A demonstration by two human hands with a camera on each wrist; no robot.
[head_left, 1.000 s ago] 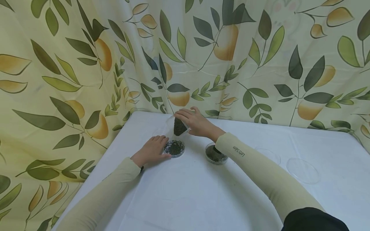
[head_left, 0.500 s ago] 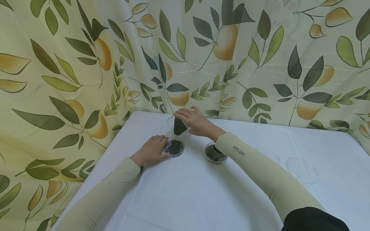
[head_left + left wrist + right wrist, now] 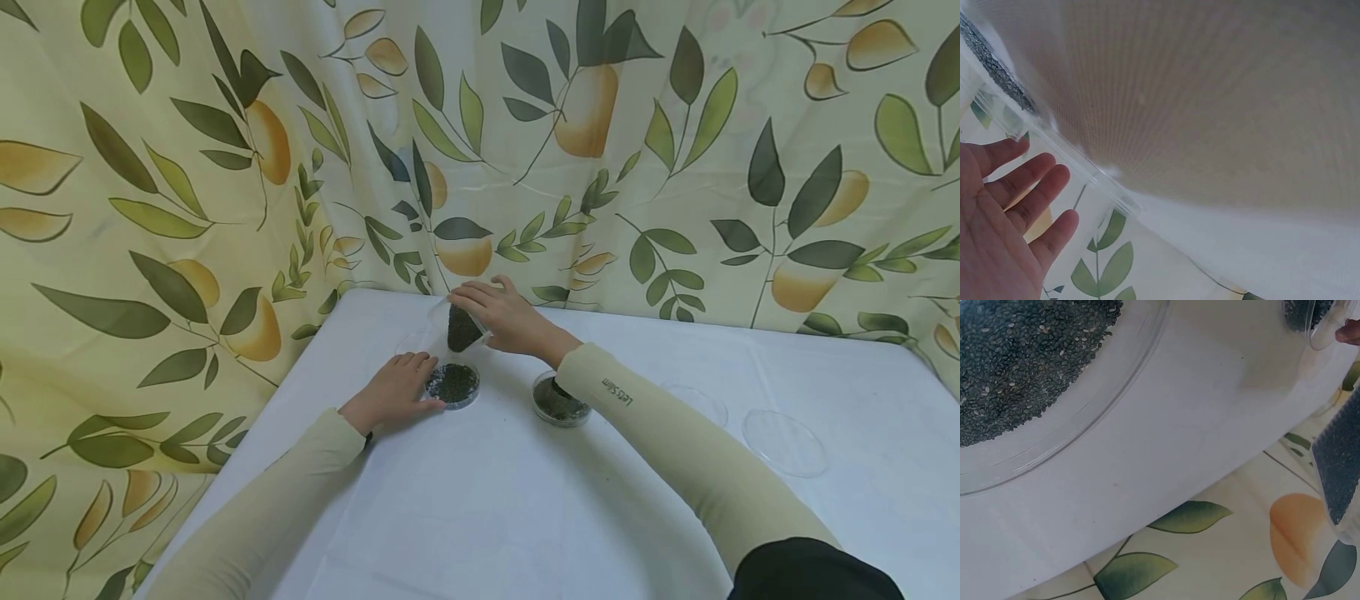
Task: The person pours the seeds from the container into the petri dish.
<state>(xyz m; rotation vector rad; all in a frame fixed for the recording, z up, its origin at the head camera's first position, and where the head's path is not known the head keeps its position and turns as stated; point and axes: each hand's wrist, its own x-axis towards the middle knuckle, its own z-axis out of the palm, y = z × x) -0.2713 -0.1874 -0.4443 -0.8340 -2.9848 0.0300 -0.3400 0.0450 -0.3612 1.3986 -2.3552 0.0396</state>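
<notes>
Pouring, it seems! The right hand (image 3: 501, 317) grips a tilted clear container (image 3: 1345, 532) near the far edge of the tabletop (image 3: 465, 500); the left hand (image 3: 393, 388), uncurled, guards 1 dish (image 3: 459, 406). Next likely calls for gentle tilting.

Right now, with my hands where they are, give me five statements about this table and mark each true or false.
1. The right hand holds a tilted clear container. True.
2. The left hand lies low beside a round dish with dark contents. True.
3. No other filled dish is out. False: a second dish of dark seeds stands to the first one's right.
4. Clear round discs lie farther right on the table. True.
5. The curtain behind is plain. False: it has printed leaves and fruit.
</notes>
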